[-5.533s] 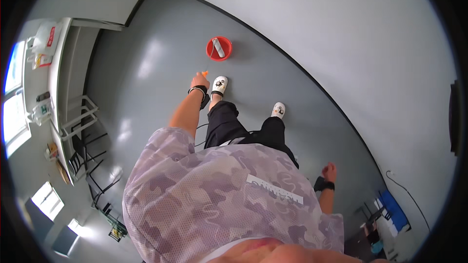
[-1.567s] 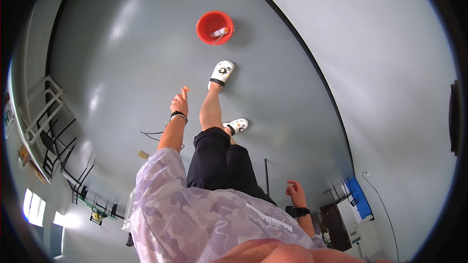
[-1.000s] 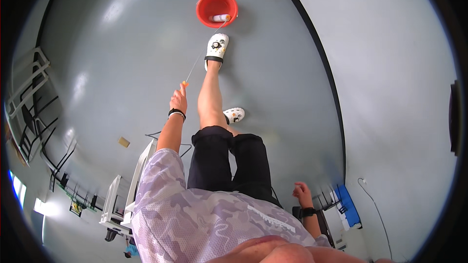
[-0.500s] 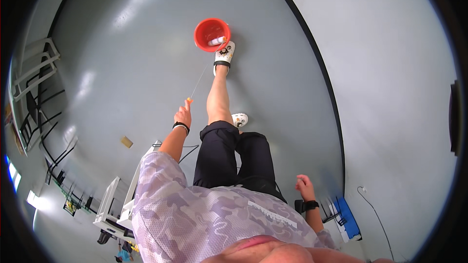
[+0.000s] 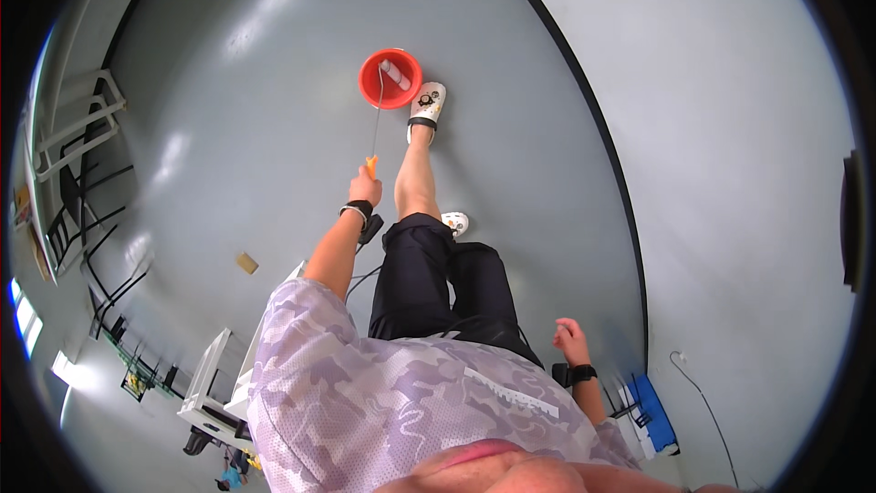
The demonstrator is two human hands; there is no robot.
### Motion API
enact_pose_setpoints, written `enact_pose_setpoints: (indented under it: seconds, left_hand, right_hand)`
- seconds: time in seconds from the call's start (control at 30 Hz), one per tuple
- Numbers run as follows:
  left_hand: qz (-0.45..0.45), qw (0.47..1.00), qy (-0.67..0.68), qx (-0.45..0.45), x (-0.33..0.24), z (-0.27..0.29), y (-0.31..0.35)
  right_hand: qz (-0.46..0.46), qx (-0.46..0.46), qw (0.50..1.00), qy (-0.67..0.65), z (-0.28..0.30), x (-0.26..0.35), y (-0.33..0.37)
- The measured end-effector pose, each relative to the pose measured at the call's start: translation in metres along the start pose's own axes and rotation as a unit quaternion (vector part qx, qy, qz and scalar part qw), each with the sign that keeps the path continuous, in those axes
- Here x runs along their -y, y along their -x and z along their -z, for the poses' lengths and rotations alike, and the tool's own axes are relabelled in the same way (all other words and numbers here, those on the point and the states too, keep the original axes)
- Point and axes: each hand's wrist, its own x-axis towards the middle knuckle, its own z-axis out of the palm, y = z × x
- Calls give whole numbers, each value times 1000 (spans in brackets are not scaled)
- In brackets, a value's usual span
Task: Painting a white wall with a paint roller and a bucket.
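My left hand (image 5: 366, 187) is closed round the orange handle of a paint roller (image 5: 396, 76). Its thin metal rod runs forward into a red bucket (image 5: 367, 89) on the floor, where the white roller sleeve lies tilted. The sleeve's upper end rests near the far inner wall. Beside the bucket, on its right, is my foot in a white clog (image 5: 427, 100). My right hand (image 5: 572, 340) hangs by my right hip, empty, its fingers loosely curled and a little apart.
A black strip (image 5: 595, 114) edges the grey floor at the right, along a pale wall. White frames and dark chairs (image 5: 91, 178) stand at the far left. A yellowish block (image 5: 246, 263) lies on the floor left of my arm; a blue-and-white box (image 5: 652, 415) is behind my right.
The roller has swung round in the bucket, its sleeve now tilted the other way. My left hand has moved right and a little forward, with its grip turned on the handle.
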Motion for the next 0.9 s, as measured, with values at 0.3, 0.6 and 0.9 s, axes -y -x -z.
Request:
enact_pose_setpoints:
  seconds: [0.3, 0.6, 0.9]
  left_hand:
    - [-136, 981, -114, -82, -13, -5, -4]
    - [22, 969, 157, 192, -15, 61, -40]
    - [40, 932, 222, 284, -105, 111, 8]
  right_hand:
    - [56, -35, 996, -62, 17, -17, 23]
    - [86, -151, 972, -161, 35, -107, 45]
    - [-110, -250, 925, -265, -5, -222, 81]
